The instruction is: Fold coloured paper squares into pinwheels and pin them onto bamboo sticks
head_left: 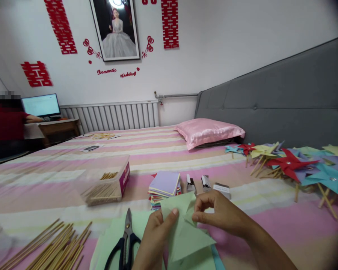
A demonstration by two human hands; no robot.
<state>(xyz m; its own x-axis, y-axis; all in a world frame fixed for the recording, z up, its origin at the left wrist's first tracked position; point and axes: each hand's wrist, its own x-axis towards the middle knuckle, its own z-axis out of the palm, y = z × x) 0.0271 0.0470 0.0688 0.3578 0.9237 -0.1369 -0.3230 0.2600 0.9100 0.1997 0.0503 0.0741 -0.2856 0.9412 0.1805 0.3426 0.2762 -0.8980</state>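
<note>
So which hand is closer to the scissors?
The left. The left hand is just right of the scissors, pinching the green paper. The right hand is farther right, beyond the paper, folding its corner.

Your left hand [154, 234] and right hand [218, 212] pinch a green paper square [186, 232] over the striped bed [157, 150]; scissors [125, 242] lie just left, sticks [56, 247] beyond.

Scissors [125, 242] and sticks [55, 245] lie on the striped bed [59, 180], a paper stack [163, 187] beside pinwheels [293, 165], pillow [210, 132] behind.
</note>
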